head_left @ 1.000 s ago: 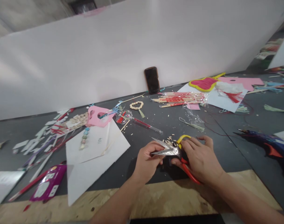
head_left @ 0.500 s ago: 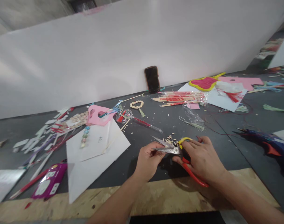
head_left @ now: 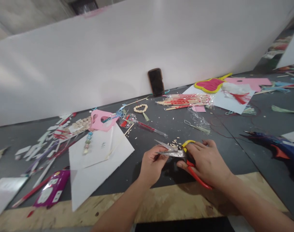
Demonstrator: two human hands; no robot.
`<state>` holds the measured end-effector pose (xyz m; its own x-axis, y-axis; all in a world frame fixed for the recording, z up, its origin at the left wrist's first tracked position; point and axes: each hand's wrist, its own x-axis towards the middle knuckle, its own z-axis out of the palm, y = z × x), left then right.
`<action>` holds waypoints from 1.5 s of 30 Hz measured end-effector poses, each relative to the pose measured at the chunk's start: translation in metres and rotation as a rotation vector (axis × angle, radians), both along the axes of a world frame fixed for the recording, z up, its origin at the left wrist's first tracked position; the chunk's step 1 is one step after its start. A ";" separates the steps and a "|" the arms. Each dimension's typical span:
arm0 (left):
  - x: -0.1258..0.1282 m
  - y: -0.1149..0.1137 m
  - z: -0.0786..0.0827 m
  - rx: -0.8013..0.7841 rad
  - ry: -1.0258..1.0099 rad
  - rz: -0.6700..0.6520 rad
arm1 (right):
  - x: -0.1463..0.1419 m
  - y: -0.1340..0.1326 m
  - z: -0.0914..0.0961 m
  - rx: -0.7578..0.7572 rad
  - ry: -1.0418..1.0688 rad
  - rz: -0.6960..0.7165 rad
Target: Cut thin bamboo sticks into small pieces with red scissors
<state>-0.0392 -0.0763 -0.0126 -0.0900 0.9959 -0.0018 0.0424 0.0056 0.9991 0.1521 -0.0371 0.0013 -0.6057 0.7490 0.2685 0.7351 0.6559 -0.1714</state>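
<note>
A pair of scissors (head_left: 177,154) with one yellow and one red handle is gripped in my right hand (head_left: 207,161), its blades apart and pointing left. My left hand (head_left: 152,165) is closed in a pinch beside the blades, thumb and forefinger together near the lower blade. What sits between those fingers is hidden. Just beyond the blades lies a small heap of short pale cut pieces (head_left: 175,142) on the dark table (head_left: 147,135).
A phone (head_left: 156,82) leans on the white partition (head_left: 100,58). Behind my hands lie packaged sticks (head_left: 185,101) and a beaded ring (head_left: 140,108). White sheets (head_left: 100,174) and a purple packet (head_left: 52,188) are at left. A blue glue gun (head_left: 274,145) rests at right.
The view has shifted very slightly. Both hands and the scissors keep nearly the same pose, with the blades still apart.
</note>
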 end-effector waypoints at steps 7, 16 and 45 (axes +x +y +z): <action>-0.002 0.000 0.004 -0.111 -0.142 -0.124 | -0.003 0.000 -0.003 0.083 -0.016 -0.038; -0.005 0.000 0.007 -0.390 -0.558 -0.253 | 0.000 -0.001 -0.004 0.125 0.030 0.027; 0.003 -0.002 0.010 0.140 0.096 -0.086 | 0.006 0.006 0.009 -0.092 -0.060 0.074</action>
